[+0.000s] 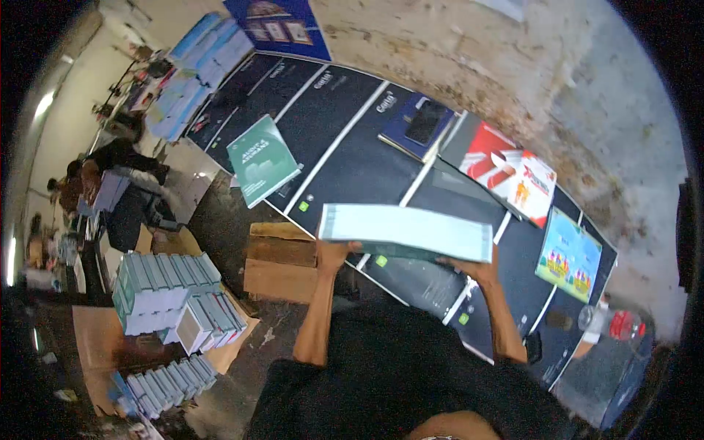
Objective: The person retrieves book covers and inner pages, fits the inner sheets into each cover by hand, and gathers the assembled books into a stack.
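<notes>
Black, white-striped counter stretches diagonally across the frame; at mid-frame, my left grip and right grip are closed around opposite ends of a long, pale, slightly bowed paper-like block, whose middle could sag or slip if either loosens.

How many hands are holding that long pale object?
2: the left hand at the left end of the long pale object, the right hand at its right end. Each hand is partly hidden.
</notes>
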### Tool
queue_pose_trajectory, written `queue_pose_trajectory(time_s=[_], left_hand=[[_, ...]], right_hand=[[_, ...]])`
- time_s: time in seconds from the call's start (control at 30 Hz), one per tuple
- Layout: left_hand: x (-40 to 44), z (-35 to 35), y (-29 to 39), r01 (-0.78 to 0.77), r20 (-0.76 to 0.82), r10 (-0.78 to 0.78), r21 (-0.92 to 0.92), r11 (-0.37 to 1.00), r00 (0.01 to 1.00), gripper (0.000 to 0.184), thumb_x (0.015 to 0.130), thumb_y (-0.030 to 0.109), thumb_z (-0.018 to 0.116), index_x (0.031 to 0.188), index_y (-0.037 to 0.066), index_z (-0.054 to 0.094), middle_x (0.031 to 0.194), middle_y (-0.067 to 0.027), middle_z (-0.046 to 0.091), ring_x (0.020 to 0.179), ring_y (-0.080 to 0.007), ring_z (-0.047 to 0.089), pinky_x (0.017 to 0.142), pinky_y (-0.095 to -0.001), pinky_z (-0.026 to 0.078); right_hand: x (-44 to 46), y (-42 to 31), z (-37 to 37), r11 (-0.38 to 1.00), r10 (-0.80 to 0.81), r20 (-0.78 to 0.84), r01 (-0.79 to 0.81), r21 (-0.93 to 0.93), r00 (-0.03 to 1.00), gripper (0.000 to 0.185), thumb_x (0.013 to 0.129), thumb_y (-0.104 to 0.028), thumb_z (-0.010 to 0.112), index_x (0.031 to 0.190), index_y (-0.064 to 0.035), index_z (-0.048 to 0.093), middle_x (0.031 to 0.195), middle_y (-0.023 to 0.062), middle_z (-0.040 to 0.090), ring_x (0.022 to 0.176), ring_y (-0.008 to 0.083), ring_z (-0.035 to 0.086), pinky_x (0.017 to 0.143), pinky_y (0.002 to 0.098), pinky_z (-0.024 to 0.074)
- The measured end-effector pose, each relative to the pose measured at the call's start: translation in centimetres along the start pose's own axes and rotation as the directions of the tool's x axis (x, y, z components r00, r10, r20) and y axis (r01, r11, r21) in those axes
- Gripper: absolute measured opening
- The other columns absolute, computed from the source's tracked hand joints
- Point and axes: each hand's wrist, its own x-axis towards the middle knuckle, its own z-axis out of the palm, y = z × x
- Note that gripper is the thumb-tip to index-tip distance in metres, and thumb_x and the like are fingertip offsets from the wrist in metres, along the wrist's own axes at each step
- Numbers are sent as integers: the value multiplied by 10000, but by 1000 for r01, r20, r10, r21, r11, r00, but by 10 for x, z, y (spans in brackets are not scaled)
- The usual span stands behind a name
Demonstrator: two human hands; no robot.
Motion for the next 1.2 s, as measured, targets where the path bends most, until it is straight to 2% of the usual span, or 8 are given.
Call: queue_pose_trajectory(time_s=[0.2,0.33,0.53,0.77,0.87,0.97,1.1,1.2], left_hand=[[-23,6,-17,42,-53,-54,-210,977,997,1034,537,313,961,1368,-8,435,1212,-103,637,1133,-198,597,975,-361,510],[-24,-1,12,202,51,-221,253,946,974,851,578,315,961,1233,-51,560,1077,-101,680,1018,-178,631,925,-353,530],[-41,9,24,156,-78,-150,85,984,986,441,746,210,870,1034,-64,679,983,-121,720,898,-169,642,801,-357,527],[-23,2,38,-100,2,102,214,972,995,1283,548,374,952,1562,133,204,1615,-112,217,1457,-277,269,1198,-453,250],[-12,9,1,-33,-15,38,227,973,999,1252,505,454,953,1523,126,302,1554,-129,331,1408,-284,353,1163,-461,303],[-15,9,4,-4,-53,11,116,993,999,1182,506,505,945,1473,98,402,1480,-154,450,1356,-282,440,1121,-451,368],[-29,-7,43,17,-58,-6,186,982,998,1057,464,597,916,1284,33,560,1205,-181,641,1157,-333,594,1027,-431,443],[-74,-30,50,134,-154,-84,354,925,984,947,503,669,861,1169,32,642,1084,-185,691,1039,-335,653,929,-430,498]], right_hand=[[-24,23,17,948,-25,-183,82,308,983,587,593,-367,937,1031,-46,714,986,96,748,943,232,721,849,343,562],[-29,29,20,951,2,-148,43,306,989,533,601,-268,944,1005,-10,710,967,108,749,917,226,724,815,342,561],[-56,37,70,945,13,-447,135,299,894,492,682,-78,878,1091,63,645,1060,134,676,986,224,625,906,356,483],[-36,73,74,934,-32,-427,179,308,903,560,665,-67,884,1148,60,630,1124,148,663,1004,229,619,902,360,485],[-36,33,51,976,200,-266,-166,144,943,581,659,-36,881,1179,57,640,1220,166,657,1022,207,634,847,372,526],[-9,76,71,785,-107,-255,239,572,961,564,659,-60,889,1159,49,653,1195,158,670,1019,207,638,849,380,535],[-27,5,42,998,-42,-163,32,-60,986,832,571,-141,945,1286,50,564,1332,200,572,1153,326,563,1031,472,455],[-52,5,46,970,-214,-33,216,112,976,784,581,-162,936,1244,71,587,1248,225,613,1103,328,580,995,429,467]])
